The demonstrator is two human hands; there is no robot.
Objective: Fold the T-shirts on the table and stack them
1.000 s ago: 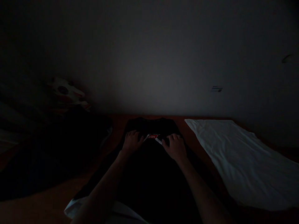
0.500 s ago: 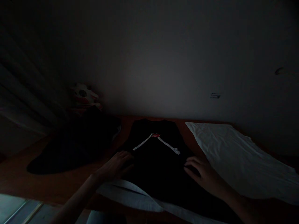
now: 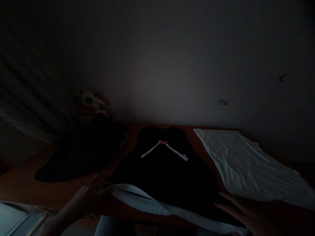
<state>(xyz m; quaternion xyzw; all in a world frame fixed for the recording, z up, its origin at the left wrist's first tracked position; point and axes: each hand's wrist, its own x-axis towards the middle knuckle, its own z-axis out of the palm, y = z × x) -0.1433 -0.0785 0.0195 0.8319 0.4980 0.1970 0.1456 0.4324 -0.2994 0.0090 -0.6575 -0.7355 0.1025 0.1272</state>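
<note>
A black top (image 3: 162,173) with a red print and two white strips on its chest lies spread on the wooden tabletop, its pale hem towards me. My left hand (image 3: 92,190) is at the hem's left corner; the pale edge runs in between its thumb and fingers, which look closed on it, though the picture is dark. Over the right lower side of the top, my right hand (image 3: 240,209) has its fingers stretched and apart, touching the cloth near the hem.
A white garment (image 3: 241,160) lies flat at the right. Dark clothing (image 3: 83,154) is heaped at the left, in front of a white and red object (image 3: 91,101). Behind the table (image 3: 56,193) stands a wall with a small label (image 3: 222,102); a curtain (image 3: 27,101) hangs at the left.
Both hands have moved outward and nearer to me, from the sides of the black top to its lower corners. The hem's left corner has shifted slightly upward.
</note>
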